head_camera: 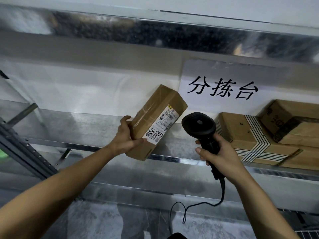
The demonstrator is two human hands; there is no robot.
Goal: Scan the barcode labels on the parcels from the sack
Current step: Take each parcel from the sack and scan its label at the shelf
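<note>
Gripping parcel (156, 125), left hand (126, 137) hides its edge; right hand (217, 152) clasps scanner (201, 128).

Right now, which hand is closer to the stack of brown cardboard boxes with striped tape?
Right. The right hand grips the black scanner just beside the striped-tape boxes; the left hand holds the brown parcel farther left.

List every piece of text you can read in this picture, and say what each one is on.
"分拣台": white sign on the wall.
Handwritten digits, upside down, perhaps "928842": label on the parcel.
Label's small print and barcodes: too small to read.
Dark print on the boxes: too blurred.
</note>
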